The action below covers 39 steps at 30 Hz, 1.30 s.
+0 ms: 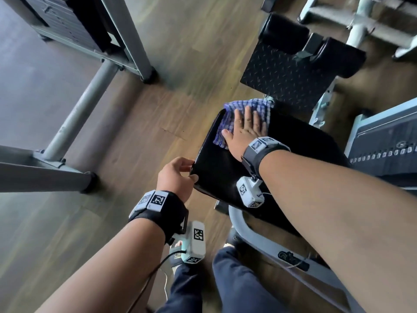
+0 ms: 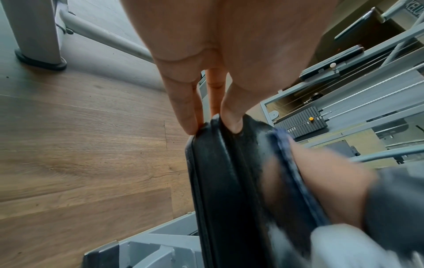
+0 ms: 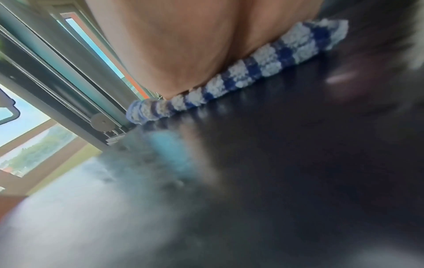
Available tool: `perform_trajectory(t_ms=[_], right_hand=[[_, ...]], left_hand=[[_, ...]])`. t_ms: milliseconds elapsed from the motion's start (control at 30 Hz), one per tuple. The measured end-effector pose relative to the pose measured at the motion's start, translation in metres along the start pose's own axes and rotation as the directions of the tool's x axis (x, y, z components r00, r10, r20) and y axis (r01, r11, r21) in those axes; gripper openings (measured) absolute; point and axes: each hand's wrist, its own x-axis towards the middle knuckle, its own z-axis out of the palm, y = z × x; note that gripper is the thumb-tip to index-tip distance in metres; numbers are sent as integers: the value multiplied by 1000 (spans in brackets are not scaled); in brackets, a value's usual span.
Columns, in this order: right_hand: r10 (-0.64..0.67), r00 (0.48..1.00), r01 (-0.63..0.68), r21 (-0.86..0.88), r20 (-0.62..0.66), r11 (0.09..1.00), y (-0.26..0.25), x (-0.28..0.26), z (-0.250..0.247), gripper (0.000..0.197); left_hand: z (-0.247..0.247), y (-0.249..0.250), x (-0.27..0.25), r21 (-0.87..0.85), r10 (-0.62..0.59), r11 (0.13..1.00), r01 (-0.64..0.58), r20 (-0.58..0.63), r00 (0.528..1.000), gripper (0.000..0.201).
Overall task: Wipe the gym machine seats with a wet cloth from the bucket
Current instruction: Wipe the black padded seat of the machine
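A black padded seat [image 1: 216, 170] of a gym machine sits in the middle of the head view. A blue-and-white checked cloth [image 1: 228, 119] lies on its far end. My right hand [image 1: 244, 127] presses flat on the cloth with straight, spread fingers. My left hand [image 1: 180, 175] pinches the near left edge of the seat, thumb on top and fingers [image 2: 183, 112] on the rim of the seat [image 2: 220, 172]. In the right wrist view the cloth [image 3: 241, 78] shows as a folded edge under my palm on the seat [image 3: 286, 163]. No bucket is in view.
A black textured footplate [image 1: 286, 80] with roller pads stands beyond the seat. A weight stack [image 1: 383, 152] is at the right. Grey machine frames [image 1: 76, 114] stand on the wooden floor [image 1: 158, 123] at the left. My legs [image 1: 237, 285] stand by the seat's grey support.
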Motion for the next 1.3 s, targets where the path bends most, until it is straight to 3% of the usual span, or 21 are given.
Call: perform_trajectory(t_ms=[167,267,400,567,667,767,933,1000,1133,1233,1300], right_hand=[[238,971,-237,15,-37,971,127,-29,4,73],[326,945,-326,7,-3,945,160,-48,3,71],[358,934,-358,19,19,933,113,-38,-6,72],[50,998,-50,14,49,999,-16,-18,0,75],[-13,999,13,14,49,1000,-37,-25,8,77],[-40,999,40,-16,18,999,15,-38,13,76],[284,958,-284,18,-35,959,148,-95,24,72],[370,929,-370,24,-9,929,173,-118,28,71],[411,911,-412,41,18,910,128,-124,30,71],[196,980,-195,9,-29,981,50,-115,35,72],[78,997,-78,19,-24,997,1,-114,40,72]], left_hand=[[2,-5,7,-24,-20,1000,20,13,1000,29],[4,-8,9,-52,-19,998,19,9,1000,29],[7,-10,7,-75,-18,997,17,-10,1000,29],[8,-10,2,-111,-24,994,22,-18,1000,31],[7,-11,2,-135,-34,990,34,-4,999,31],[5,-11,3,-141,-27,990,28,3,1000,29],[8,-13,5,-146,-25,989,23,-14,1000,28],[8,-12,3,-152,-16,988,14,-12,1000,28],[9,-13,4,-169,0,986,1,8,1000,26],[7,-14,3,-189,16,982,-10,28,999,25],[6,-14,3,-199,20,980,-12,39,999,25]])
